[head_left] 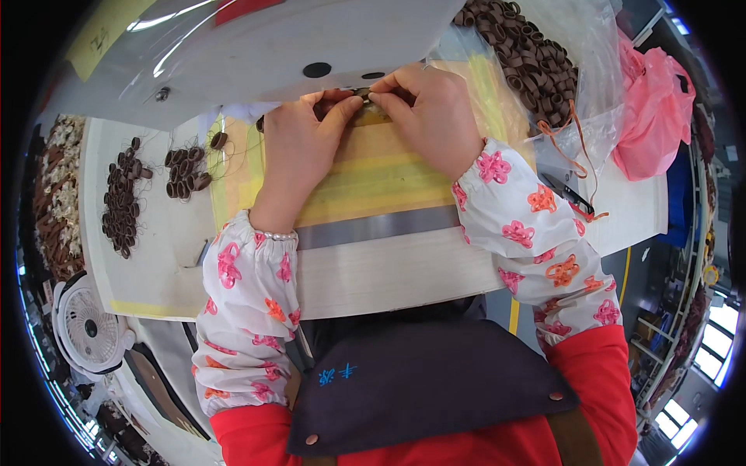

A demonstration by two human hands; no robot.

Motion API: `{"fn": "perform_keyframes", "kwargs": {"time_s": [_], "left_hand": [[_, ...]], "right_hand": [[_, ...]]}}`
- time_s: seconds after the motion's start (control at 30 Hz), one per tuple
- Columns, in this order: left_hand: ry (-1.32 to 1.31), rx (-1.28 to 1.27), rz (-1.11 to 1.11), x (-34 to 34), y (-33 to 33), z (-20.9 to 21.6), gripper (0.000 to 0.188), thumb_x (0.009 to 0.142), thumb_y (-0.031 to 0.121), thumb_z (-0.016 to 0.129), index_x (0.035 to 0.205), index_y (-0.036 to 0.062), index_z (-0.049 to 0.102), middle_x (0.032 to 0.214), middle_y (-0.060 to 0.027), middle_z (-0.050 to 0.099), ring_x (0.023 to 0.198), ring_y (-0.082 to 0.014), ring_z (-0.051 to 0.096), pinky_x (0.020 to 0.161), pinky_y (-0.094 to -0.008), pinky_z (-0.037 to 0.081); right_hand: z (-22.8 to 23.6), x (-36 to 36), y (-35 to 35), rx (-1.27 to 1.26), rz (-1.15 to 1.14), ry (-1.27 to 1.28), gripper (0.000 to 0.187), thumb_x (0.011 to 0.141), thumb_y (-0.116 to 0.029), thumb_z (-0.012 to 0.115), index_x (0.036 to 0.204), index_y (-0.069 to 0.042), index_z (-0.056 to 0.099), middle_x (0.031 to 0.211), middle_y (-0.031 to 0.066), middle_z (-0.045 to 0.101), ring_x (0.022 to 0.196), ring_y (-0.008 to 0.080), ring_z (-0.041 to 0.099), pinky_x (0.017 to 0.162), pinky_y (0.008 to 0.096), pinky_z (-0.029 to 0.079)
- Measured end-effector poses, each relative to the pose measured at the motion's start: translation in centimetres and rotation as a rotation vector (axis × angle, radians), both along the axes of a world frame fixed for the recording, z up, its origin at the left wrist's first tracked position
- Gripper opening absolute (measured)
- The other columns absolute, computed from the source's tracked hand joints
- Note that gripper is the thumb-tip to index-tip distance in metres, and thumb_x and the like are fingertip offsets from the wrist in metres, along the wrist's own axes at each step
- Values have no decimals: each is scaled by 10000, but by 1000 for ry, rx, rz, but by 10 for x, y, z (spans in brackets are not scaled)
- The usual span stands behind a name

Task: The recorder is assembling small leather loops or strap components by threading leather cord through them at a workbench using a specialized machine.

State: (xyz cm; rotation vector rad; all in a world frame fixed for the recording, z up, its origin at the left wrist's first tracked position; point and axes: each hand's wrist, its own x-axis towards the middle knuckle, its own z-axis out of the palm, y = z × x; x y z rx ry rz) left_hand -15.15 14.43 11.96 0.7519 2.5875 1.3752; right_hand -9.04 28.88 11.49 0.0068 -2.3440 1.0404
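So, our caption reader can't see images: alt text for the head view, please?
Left hand and right hand pinch a small brown loop together under a white sewing machine. Brown loops lie in piles on the table, more in a clear bag.

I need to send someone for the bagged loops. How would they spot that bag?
Start at the white sewing machine. To its right lies a clear plastic bag of brown loops, beside a pink bag. Unlike the loose loop piles, these are bagged.
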Motion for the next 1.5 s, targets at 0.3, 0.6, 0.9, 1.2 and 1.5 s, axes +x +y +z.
{"fn": "perform_keyframes", "kwargs": {"time_s": [0.3,0.6,0.9,1.2,1.5], "left_hand": [[-18,-3,11,-4,-1,-4,288,766,268,619,834,-10,653,637,-84,628,556,-146,574,570,-247,446],[62,-17,-67,-12,-3,-8,293,766,290,609,808,1,642,611,-80,607,540,-176,566,539,-277,431],[-29,-36,-19,-13,-8,-11,318,765,337,604,821,26,640,579,-56,579,530,-136,547,535,-260,427],[-23,-16,4,-14,-10,-15,316,751,328,621,832,23,643,592,-44,590,530,-109,536,527,-240,413],[58,-141,-19,-9,-1,1,284,749,296,635,833,24,629,596,-61,577,517,-144,535,512,-273,411]], "right_hand": [[-2,-2,2,75,4,-33,96,710,-67,633,756,16,614,656,125,607,563,226,581,521,295,450],[7,-5,6,122,39,-107,86,683,-48,600,683,9,535,640,167,567,624,331,563,568,392,453],[16,-13,9,189,41,-277,181,691,-148,635,715,32,634,596,148,596,530,252,581,536,309,465],[14,-13,8,173,56,-269,151,689,-131,645,696,17,616,612,123,597,537,223,581,528,300,456],[10,-7,9,258,-26,-246,149,703,-126,646,702,3,571,606,117,586,529,223,564,507,315,441]]}}
